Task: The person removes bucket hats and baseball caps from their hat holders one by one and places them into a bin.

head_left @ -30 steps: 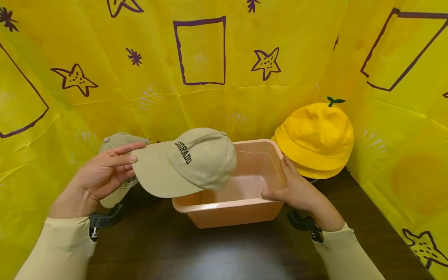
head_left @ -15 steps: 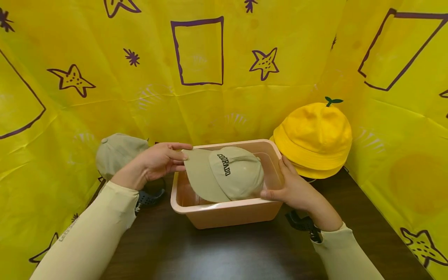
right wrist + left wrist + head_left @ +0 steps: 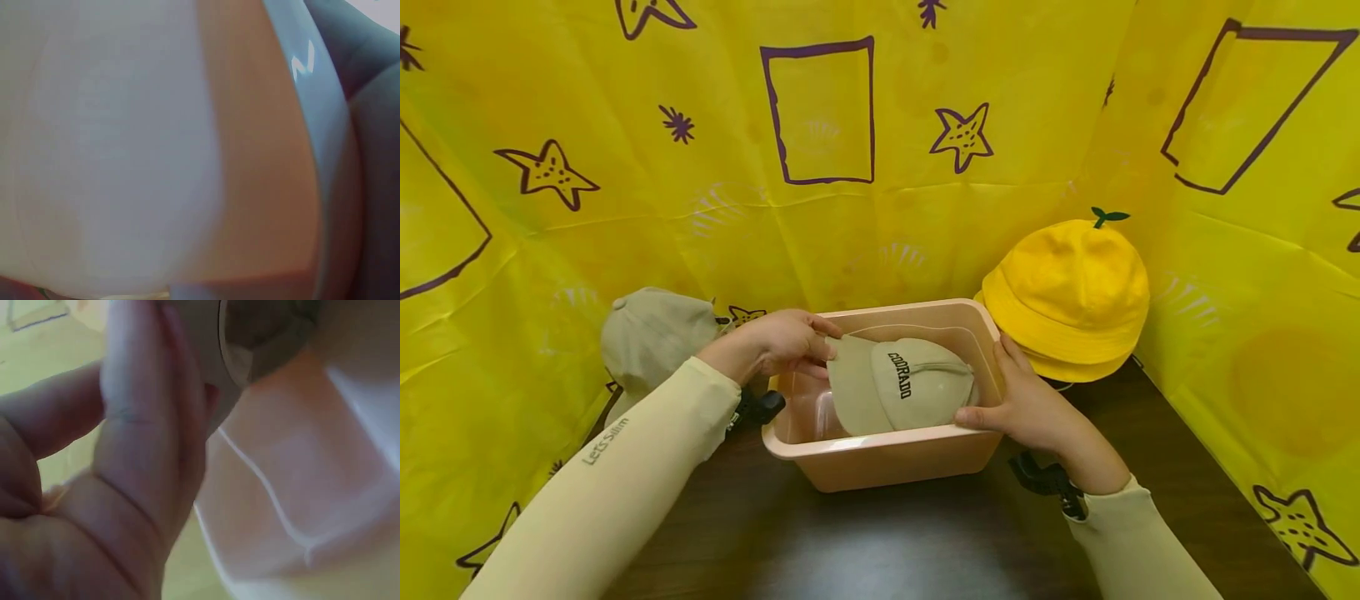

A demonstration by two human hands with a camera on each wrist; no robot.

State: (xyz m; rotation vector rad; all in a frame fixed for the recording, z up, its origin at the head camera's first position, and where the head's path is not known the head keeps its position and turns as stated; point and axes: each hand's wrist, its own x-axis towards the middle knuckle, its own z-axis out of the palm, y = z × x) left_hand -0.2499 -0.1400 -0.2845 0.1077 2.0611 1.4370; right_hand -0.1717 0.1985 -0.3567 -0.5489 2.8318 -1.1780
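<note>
My left hand (image 3: 786, 343) pinches the brim of a beige baseball cap (image 3: 917, 385) with dark lettering on its front. The cap is inside a pink plastic basin (image 3: 865, 462), crown toward the right end and brim to the left. In the left wrist view, the fingers (image 3: 140, 425) press on the brim and the basin's inner wall (image 3: 294, 469) shows below. Around the basin's right end, my right hand (image 3: 1037, 417) grips the rim, thumb over the front corner. The right wrist view is filled by the basin's wall (image 3: 144, 144), with part of the hand at its right edge.
A second beige cap (image 3: 655, 337) sits at the left, partly behind my left sleeve. Yellow bucket hats (image 3: 1075, 304), stacked, the top one with a green sprout, stand right behind the basin. A yellow printed cloth (image 3: 827, 225) surrounds the dark table (image 3: 865, 550).
My left hand has moved right and carried the cap from beside and above the basin down into it. The right hand has kept its grip on the rim.
</note>
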